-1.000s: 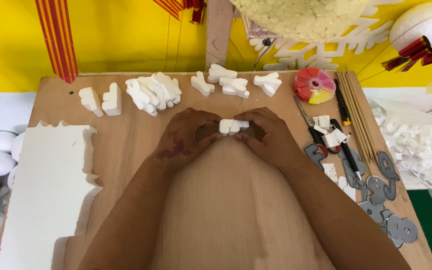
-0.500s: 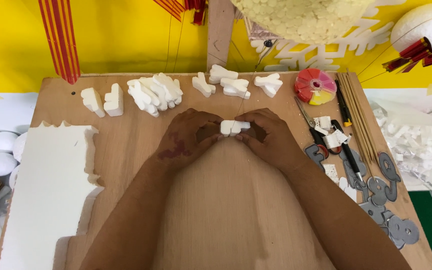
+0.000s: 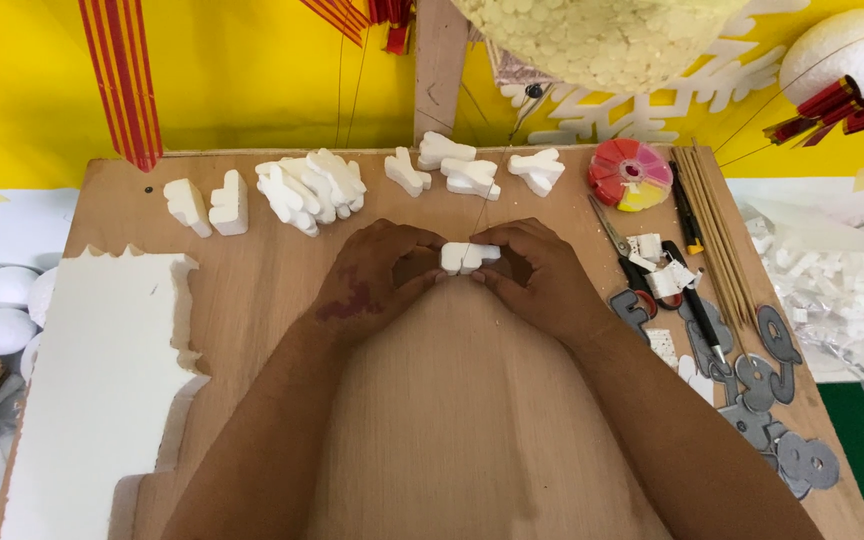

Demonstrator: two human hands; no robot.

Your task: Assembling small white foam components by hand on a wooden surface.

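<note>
White foam cutout (image 3: 469, 257): small, lobed, matte (plain white), pinched between left hand (image 3: 377, 275) and right hand (image 3: 542, 275) mid-board (image 3: 252, 270).

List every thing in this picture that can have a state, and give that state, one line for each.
left hand: gripping the small foam piece
right hand: gripping the same piece
small foam piece: held between both hands over the board
wooden board: lying flat
foam sheet: flat, upper and right edges cut jagged
cut foam shapes: laid in a row
scissors: lying on the board, blades shut
</note>
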